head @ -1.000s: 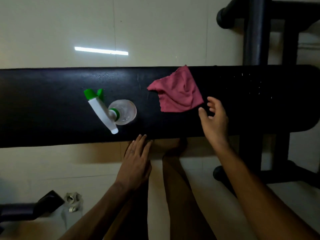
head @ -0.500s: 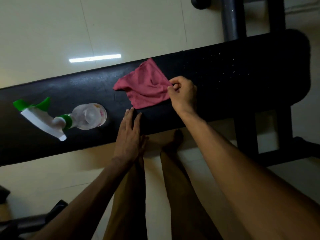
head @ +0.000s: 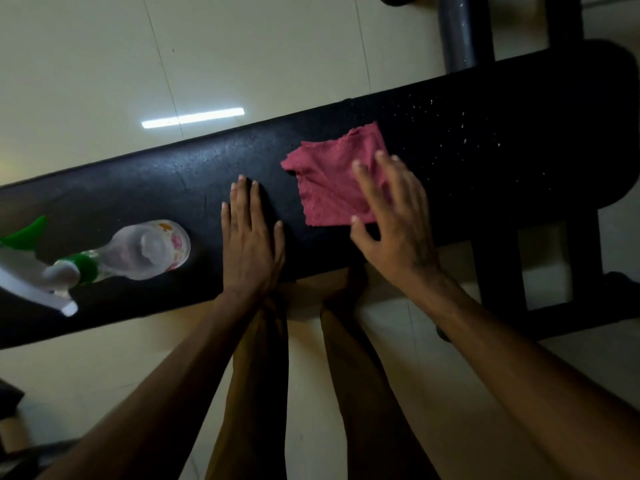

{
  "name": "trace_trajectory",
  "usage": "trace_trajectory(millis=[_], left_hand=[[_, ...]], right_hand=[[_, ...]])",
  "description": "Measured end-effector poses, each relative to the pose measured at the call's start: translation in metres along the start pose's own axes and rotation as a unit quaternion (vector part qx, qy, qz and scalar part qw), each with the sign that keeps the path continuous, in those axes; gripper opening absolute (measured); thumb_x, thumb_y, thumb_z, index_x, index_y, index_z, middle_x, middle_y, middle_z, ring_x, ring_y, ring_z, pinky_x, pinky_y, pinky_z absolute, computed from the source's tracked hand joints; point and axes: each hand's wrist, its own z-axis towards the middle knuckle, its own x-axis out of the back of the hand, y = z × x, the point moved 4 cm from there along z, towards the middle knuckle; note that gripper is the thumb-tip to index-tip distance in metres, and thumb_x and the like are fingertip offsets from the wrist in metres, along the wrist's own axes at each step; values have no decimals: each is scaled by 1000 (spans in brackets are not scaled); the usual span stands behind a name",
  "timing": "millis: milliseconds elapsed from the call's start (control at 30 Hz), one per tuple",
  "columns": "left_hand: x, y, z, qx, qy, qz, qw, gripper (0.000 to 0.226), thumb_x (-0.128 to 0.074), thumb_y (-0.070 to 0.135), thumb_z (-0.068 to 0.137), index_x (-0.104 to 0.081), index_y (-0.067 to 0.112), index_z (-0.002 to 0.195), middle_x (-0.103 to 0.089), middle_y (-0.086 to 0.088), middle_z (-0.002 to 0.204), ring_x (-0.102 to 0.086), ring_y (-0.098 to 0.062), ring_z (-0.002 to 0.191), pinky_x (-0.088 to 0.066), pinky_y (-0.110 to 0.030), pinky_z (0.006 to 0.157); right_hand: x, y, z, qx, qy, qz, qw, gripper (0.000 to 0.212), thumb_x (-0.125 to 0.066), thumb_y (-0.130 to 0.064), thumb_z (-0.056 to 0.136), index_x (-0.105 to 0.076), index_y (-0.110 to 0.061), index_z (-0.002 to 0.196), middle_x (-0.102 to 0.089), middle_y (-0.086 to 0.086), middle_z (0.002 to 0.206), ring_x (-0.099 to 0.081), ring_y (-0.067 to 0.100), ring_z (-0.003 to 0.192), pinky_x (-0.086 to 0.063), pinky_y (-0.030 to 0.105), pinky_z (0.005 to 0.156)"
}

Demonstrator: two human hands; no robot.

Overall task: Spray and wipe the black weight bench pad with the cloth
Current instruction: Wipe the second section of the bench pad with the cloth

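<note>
The red cloth (head: 337, 183) lies on the black bench pad surface (head: 485, 161). Right hand (head: 394, 216), fingers spread, overlaps the cloth's right edge. Left hand (head: 251, 244) rests flat, fingers extended, beside the spray bottle (head: 104, 258).

Spray bottle (head: 114, 258) lying on bench pad (head: 502, 150) at left; cloth (head: 332, 181) lying right of it; left hand (head: 251, 237) resting between them, right hand (head: 398, 220) overlapping cloth's right edge.

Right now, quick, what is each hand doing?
Left hand: open, flat on the black bench pad, holding nothing.
Right hand: open, fingers spread over the red cloth, not gripping it.
</note>
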Motion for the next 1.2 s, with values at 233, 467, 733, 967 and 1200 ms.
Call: trace_trajectory(millis=[233, 467, 733, 967, 1200], left_hand=[[-10, -5, 31, -31, 23, 33, 999, 71, -41, 33, 103, -8, 5, 159, -2, -16, 167, 1, -28, 156, 1, -48, 126], [-6, -9, 29, -57, -3, 14, 998, 71, -40, 36, 105, -6, 8, 159, 2, -11, 168, 5, -23, 156, 2, -45, 127], [-15, -16, 31, -62, 34, 50, 996, 66, -37, 35, 105, -12, 5, 158, -6, -15, 167, -3, -27, 156, -3, -46, 127], [-5, -17, 30, -74, 13, -2, 997, 64, -39, 30, 106, -11, 7, 159, -3, -12, 168, 2, -24, 156, 3, -42, 127], [-9, -16, 29, -70, 18, 29, 997, 64, -35, 32, 106, -9, 7, 159, -3, -13, 168, 2, -24, 156, 2, -43, 127]], right_hand=[[-39, 28, 86, 181, -141, -196, 953, 72, -16, -69, 96, -20, -34, 159, -13, 14, 167, -11, 34, 154, -3, 67, 118], [-32, 55, 34, -150, 2, -150, 977, 62, -17, -55, 104, -12, -31, 160, -8, 12, 168, -6, 33, 154, -4, 60, 122], [-81, -7, -26, -27, -19, -152, 988, 56, -22, -50, 105, -17, -34, 159, -12, 16, 166, -5, 37, 154, 0, 62, 121], [-30, 86, -11, -258, 108, -128, 952, 53, -21, -43, 107, -17, -33, 159, -16, 9, 167, -11, 28, 154, -8, 61, 122], [-72, -8, -29, -403, 156, -17, 902, 52, -28, -43, 106, -26, -33, 158, -8, 14, 167, -3, 33, 155, -4, 61, 121]])
